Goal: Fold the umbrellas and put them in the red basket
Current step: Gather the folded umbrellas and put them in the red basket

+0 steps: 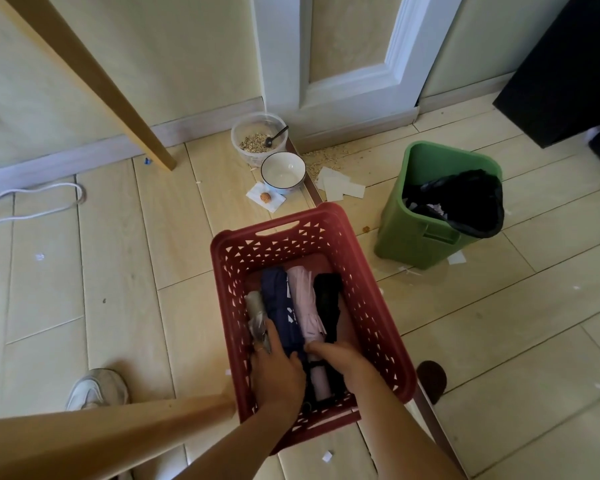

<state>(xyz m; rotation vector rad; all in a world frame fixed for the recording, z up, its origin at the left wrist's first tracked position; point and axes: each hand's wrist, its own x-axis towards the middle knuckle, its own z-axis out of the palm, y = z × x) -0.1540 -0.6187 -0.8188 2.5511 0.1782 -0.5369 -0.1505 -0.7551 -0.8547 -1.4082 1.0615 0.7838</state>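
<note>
While left hand [278, 373] and right hand [342, 358] touch umbrellas [277, 299] in the red basket [371, 306], grip unclear, a green bin [409, 245] stands near.

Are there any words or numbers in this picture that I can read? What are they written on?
No words or numbers here can be read.
White marks on the navy umbrella in the red basket: too blurred to read.
The paper slips on the floor: they look blank.
</note>
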